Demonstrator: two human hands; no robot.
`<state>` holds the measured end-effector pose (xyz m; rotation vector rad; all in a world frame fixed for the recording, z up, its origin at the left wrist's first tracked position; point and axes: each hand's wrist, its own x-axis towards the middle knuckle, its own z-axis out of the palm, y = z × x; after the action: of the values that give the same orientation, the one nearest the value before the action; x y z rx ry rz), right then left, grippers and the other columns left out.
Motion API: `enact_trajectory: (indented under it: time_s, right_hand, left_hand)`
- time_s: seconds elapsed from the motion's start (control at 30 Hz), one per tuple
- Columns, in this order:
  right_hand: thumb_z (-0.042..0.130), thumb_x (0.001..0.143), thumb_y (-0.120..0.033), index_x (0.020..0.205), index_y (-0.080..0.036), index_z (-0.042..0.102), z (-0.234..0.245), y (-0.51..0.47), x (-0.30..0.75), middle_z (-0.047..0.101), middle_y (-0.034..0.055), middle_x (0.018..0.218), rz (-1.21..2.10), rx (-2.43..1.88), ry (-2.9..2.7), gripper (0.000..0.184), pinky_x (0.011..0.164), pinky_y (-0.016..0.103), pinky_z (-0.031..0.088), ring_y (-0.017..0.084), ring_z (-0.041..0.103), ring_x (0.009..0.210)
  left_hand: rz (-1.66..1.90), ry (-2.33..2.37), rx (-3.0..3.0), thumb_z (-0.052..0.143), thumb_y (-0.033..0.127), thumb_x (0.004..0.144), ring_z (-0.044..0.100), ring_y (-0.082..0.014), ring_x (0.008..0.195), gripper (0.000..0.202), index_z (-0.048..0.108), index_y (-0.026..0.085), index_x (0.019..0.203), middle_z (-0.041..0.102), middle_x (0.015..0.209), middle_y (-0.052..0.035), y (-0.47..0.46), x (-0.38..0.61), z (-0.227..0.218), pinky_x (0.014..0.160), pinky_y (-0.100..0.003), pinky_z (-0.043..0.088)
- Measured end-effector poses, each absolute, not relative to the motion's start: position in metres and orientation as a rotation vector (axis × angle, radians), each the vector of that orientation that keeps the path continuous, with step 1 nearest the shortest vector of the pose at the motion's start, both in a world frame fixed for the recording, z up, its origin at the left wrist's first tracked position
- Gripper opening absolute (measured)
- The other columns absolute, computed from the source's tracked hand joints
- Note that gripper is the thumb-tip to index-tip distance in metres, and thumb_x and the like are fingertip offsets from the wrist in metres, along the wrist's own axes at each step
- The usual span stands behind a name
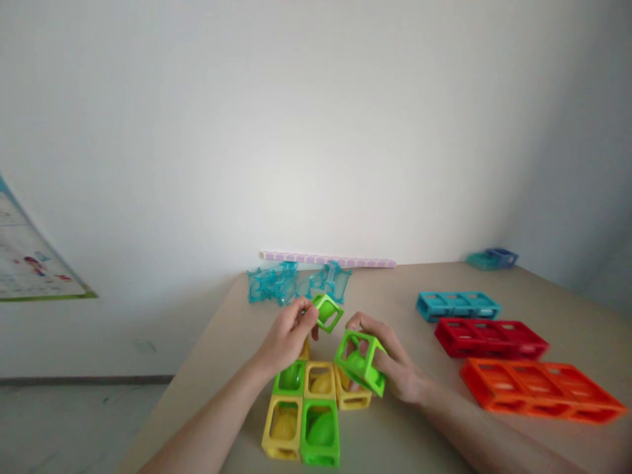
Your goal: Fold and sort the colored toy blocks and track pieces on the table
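Observation:
Pinched in my left hand (291,332) is a small green open-sided cube (328,312), held up off the table. My right hand (390,355) grips a larger-looking green open-sided cube (361,361), tilted, with a finger showing through it. Below both hands, a yellow cube (282,428) and a green cube (320,431) stand side by side at the front of a group. Behind them are another green cube (289,378) and a yellow cube (320,380), touching. One more yellow cube (353,398) sits partly hidden under the right-hand cube. My left hand covers part of the group's back.
On the right lie an orange row (540,388), a red row (491,338) and a blue row (458,305) of joined frames. Clear teal plastic pieces (299,283) lie at the back, before a pink-and-white strip (328,259) by the wall. A dark blue container (502,257) stands far right.

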<state>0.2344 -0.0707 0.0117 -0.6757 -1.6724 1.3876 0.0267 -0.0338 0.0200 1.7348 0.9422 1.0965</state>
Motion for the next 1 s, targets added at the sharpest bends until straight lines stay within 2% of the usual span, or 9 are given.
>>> enact_trajectory:
  time_s: [0.13, 0.3, 0.53, 0.6, 0.67, 0.73, 0.8, 0.87, 1.0]
  right_hand:
    - [0.051, 0.091, -0.047, 0.1, -0.025, 0.042, 0.003, -0.063, 0.232, 0.054, -0.0014, 0.084, 1.27, -0.603, -1.4, 0.026, 0.044, 0.022, 0.046, 0.012, 0.06, 0.054]
    - [0.048, 0.094, -0.04, 0.112, -0.028, 0.038, -0.006, -0.051, 0.227, 0.05, 0.0015, 0.101, 0.99, -0.709, -1.399, 0.023, 0.047, 0.02, 0.045, 0.01, 0.054, 0.065]
    - [0.043, 0.096, -0.034, 0.111, -0.022, 0.042, -0.002, -0.053, 0.224, 0.052, 0.0017, 0.09, 0.877, -0.928, -1.663, 0.019, 0.061, 0.024, 0.049, 0.014, 0.053, 0.074]
    - [0.042, 0.096, -0.036, 0.107, -0.022, 0.045, 0.0, -0.053, 0.226, 0.054, 0.0015, 0.088, 0.863, -0.98, -1.682, 0.019, 0.061, 0.025, 0.047, 0.014, 0.053, 0.073]
    - [0.04, 0.097, -0.037, 0.104, -0.021, 0.047, 0.001, -0.052, 0.227, 0.055, 0.0009, 0.085, 0.861, -1.022, -1.667, 0.019, 0.06, 0.025, 0.046, 0.014, 0.053, 0.07]
    - [0.04, 0.097, -0.037, 0.102, -0.021, 0.048, 0.001, -0.052, 0.227, 0.055, -0.0003, 0.079, 0.869, -1.044, -1.665, 0.019, 0.06, 0.025, 0.044, 0.014, 0.053, 0.068]
    - [0.04, 0.096, -0.036, 0.1, -0.021, 0.048, 0.003, -0.053, 0.227, 0.053, -0.0013, 0.073, 0.879, -1.045, -1.681, 0.017, 0.062, 0.026, 0.044, 0.016, 0.055, 0.071]
    - [0.042, 0.095, -0.034, 0.101, -0.021, 0.048, 0.006, -0.055, 0.227, 0.054, -0.0012, 0.073, 0.891, -1.03, -1.699, 0.016, 0.066, 0.027, 0.045, 0.017, 0.057, 0.078]
    - [0.048, 0.093, -0.035, 0.118, -0.021, 0.043, 0.012, -0.06, 0.227, 0.061, 0.0038, 0.096, 0.944, -0.927, -1.798, 0.029, 0.077, 0.032, 0.048, 0.02, 0.059, 0.093]
  left_hand:
    - [1.253, 0.819, 1.41, 0.051, 0.054, 0.087, 0.048, -0.0092, 0.064, 0.038, 0.051, 0.018, 0.077, 0.048, 0.069, 0.0039, -0.028, 0.027, 0.012, 0.062, -0.021, 0.041]
    - [1.298, 0.816, 1.212, 0.06, 0.062, 0.077, 0.053, -0.01, 0.068, 0.045, 0.058, 0.016, 0.077, 0.055, 0.071, 0.0027, -0.025, 0.028, 0.006, 0.067, -0.021, 0.045]
    - [1.146, 0.798, 1.373, 0.046, 0.065, 0.084, 0.062, -0.0173, 0.086, 0.049, 0.06, 0.018, 0.092, 0.064, 0.083, -0.003, -0.03, 0.023, 0.006, 0.079, -0.029, 0.048]
    - [1.087, 0.685, 1.472, 0.054, 0.067, 0.077, 0.062, -0.0199, 0.094, 0.053, 0.058, 0.019, 0.098, 0.065, 0.092, -0.0047, -0.031, 0.021, 0.008, 0.083, -0.031, 0.048]
    - [1.029, 0.612, 1.547, 0.071, 0.06, 0.066, 0.062, -0.0213, 0.098, 0.059, 0.052, 0.021, 0.107, 0.065, 0.101, -0.0053, -0.033, 0.021, 0.011, 0.085, -0.032, 0.048]
    - [0.995, 0.633, 1.579, 0.081, 0.044, 0.064, 0.062, -0.021, 0.099, 0.068, 0.043, 0.024, 0.117, 0.063, 0.108, -0.0055, -0.036, 0.023, 0.015, 0.085, -0.032, 0.048]
    - [1.001, 0.695, 1.599, 0.077, 0.036, 0.072, 0.062, -0.0205, 0.101, 0.061, 0.041, 0.024, 0.12, 0.063, 0.111, -0.0063, -0.038, 0.026, 0.018, 0.088, -0.033, 0.047]
    - [1.024, 0.745, 1.631, 0.07, 0.037, 0.078, 0.061, -0.021, 0.103, 0.047, 0.047, 0.021, 0.115, 0.063, 0.11, -0.0068, -0.039, 0.029, 0.02, 0.09, -0.033, 0.046]
    - [1.052, 0.85, 1.678, 0.067, 0.042, 0.08, 0.062, -0.0203, 0.095, 0.036, 0.056, 0.016, 0.104, 0.065, 0.1, -0.006, -0.038, 0.029, 0.021, 0.083, -0.03, 0.048]
